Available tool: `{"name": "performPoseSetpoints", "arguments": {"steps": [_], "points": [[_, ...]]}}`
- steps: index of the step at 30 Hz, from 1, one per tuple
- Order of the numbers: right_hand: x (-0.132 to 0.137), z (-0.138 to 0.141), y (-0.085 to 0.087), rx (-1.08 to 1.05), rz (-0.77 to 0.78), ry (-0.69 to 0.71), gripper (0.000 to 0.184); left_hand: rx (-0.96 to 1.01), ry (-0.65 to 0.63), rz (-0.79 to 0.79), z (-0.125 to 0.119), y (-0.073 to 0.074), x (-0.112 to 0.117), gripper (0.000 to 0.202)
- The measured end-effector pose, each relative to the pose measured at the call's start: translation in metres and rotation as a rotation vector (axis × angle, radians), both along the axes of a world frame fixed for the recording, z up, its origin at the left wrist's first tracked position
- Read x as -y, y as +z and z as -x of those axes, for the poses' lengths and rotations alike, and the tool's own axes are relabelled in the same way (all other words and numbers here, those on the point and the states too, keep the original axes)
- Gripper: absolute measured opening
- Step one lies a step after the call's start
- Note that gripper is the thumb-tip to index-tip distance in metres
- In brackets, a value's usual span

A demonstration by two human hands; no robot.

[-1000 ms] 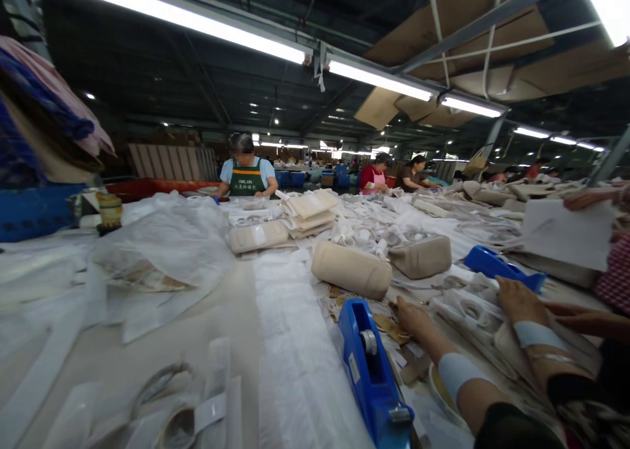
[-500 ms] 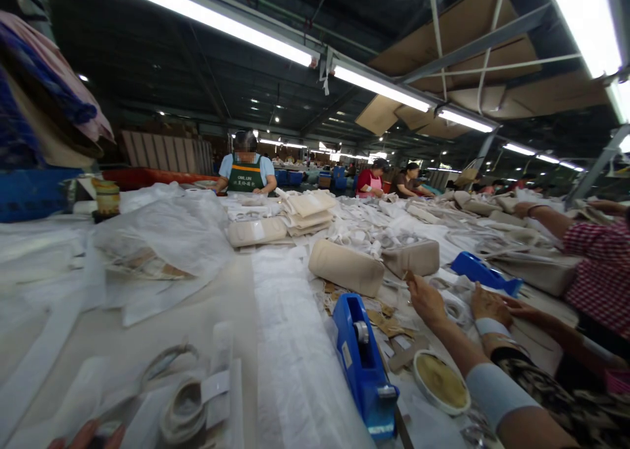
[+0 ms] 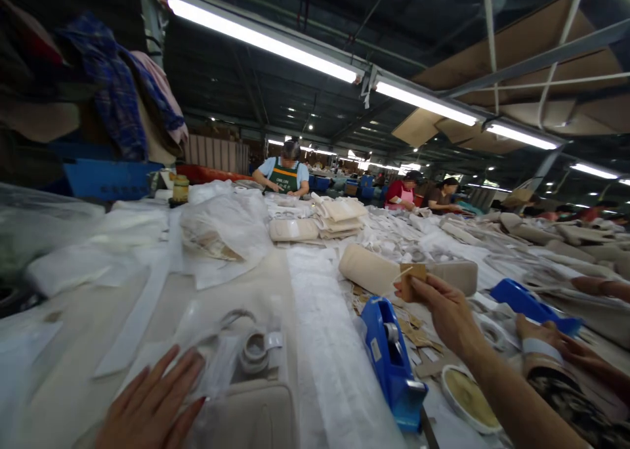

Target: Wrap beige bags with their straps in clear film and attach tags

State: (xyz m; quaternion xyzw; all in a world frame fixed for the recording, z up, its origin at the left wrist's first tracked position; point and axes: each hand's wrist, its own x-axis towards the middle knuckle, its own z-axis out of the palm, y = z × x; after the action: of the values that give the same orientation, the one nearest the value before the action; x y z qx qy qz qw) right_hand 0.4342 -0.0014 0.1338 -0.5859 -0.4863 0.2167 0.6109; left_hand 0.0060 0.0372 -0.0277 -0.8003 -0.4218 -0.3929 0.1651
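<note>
At the lower left, my left hand (image 3: pixel 152 396) is open, fingers spread flat. It rests by the edge of a beige bag (image 3: pixel 251 413) with clear plastic over it. A coiled strap (image 3: pixel 253 350) with a white label lies at the bag's top. My right hand (image 3: pixel 445 304), reaching in from the right, pinches a small brown cardboard tag (image 3: pixel 412 281) with a pale string. The tag is held up in front of a beige pouch (image 3: pixel 369 270). Below that hand stands a blue tape dispenser (image 3: pixel 394 363), and a round dish of yellowish stuff (image 3: pixel 470 396) is under the forearm.
A long stack of clear plastic bags (image 3: pixel 325 344) runs down the table. Loose brown tags (image 3: pixel 413 331) lie past the dispenser. A second blue dispenser (image 3: pixel 531 304) is near a co-worker's hands (image 3: pixel 541 334) at right. Folded beige pieces (image 3: pixel 339 216) are piled farther back.
My view has turned left. My left hand has come further into view over the bag. My right hand has raised the brown tag, which now shows clearly.
</note>
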Motion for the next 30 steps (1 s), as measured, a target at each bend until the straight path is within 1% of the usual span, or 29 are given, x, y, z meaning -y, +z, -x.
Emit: {"name": "performPoseSetpoints", "arguments": {"steps": [1,3,5,7,9,10,11,13,14,16,19,23,26,28,30], "points": [[0.002,0.016,0.001,-0.085,0.003,0.064,0.038,0.006,-0.049,-0.009,-0.006,0.013,0.007,0.035],[0.008,0.048,0.002,-0.273,0.023,0.183,0.035,0.072,-0.175,0.030,-0.024,0.039,0.023,0.031],[0.013,0.076,0.002,-0.407,0.057,0.270,0.032,0.294,-0.259,0.172,-0.047,0.060,0.038,0.026],[0.017,0.100,-0.001,-0.484,0.087,0.348,0.029,0.463,-0.371,0.461,-0.071,0.076,0.050,0.022],[0.020,0.119,-0.006,-0.531,0.121,0.417,0.027,0.604,-0.431,0.763,-0.091,0.087,0.059,0.026],[0.022,0.127,-0.008,-0.547,0.139,0.445,0.027,0.665,-0.444,0.879,-0.098,0.091,0.062,0.030],[0.023,0.133,-0.011,-0.558,0.158,0.471,0.027,0.712,-0.456,0.971,-0.105,0.093,0.065,0.035],[0.024,0.144,-0.016,-0.561,0.199,0.534,0.026,0.785,-0.474,1.065,-0.113,0.095,0.066,0.040],[0.025,0.148,-0.018,-0.557,0.213,0.568,0.025,0.815,-0.481,1.076,-0.115,0.094,0.065,0.039],[0.026,0.155,-0.021,-0.544,0.222,0.624,0.022,0.873,-0.483,1.057,-0.119,0.090,0.062,0.031],[0.028,0.161,-0.023,-0.537,0.212,0.651,0.020,0.953,-0.479,1.041,-0.121,0.083,0.055,0.021],[0.030,0.159,-0.027,-0.584,0.223,0.639,0.019,1.091,-0.536,1.119,-0.122,0.082,0.052,0.015],[0.030,0.153,-0.031,-0.614,0.259,0.641,0.019,1.226,-0.608,1.244,-0.117,0.087,0.054,0.020],[0.030,0.149,-0.035,-0.618,0.274,0.665,0.020,1.259,-0.637,1.327,-0.110,0.090,0.056,0.025],[0.031,0.145,-0.040,-0.626,0.281,0.703,0.020,1.242,-0.659,1.361,-0.102,0.094,0.055,0.029]]}}
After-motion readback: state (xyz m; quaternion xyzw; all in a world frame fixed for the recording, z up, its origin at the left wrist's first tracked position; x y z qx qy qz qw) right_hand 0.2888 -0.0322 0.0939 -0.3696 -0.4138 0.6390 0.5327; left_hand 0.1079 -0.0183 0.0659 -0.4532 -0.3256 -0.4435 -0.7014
